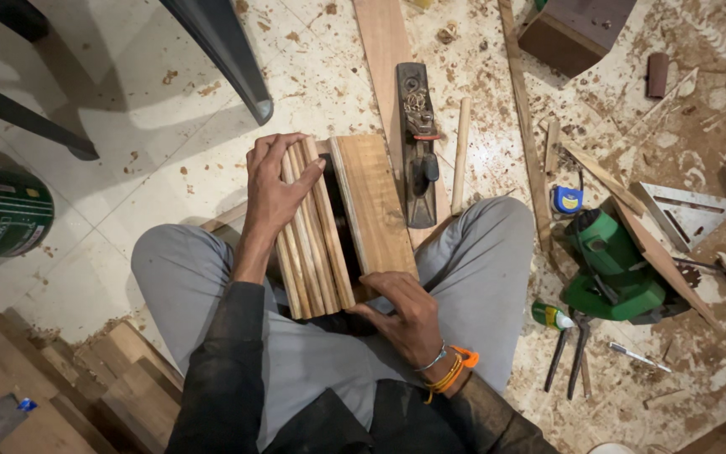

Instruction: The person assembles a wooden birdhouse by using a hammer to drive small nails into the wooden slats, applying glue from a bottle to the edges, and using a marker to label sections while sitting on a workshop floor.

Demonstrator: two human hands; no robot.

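I sit cross-legged on the floor with a wooden piece between my knees. My left hand [272, 187] lies over the far end of several round wooden rods [316, 252] set side by side, fingers curled across them. My right hand [407, 313] presses on the near end of a flat wooden board [373, 206] that stands beside the rods, with a dark gap between board and rods. Orange and metal bands circle my right wrist.
A metal hand plane [418, 143] and a loose dowel [461, 151] lie beyond the board. A green power tool [613, 265], tape measure [566, 200], metal square [686, 210], pliers [571, 349] sit right. Green can [2, 210] left; wood offcuts [60, 387] lower left; chair legs [224, 50].
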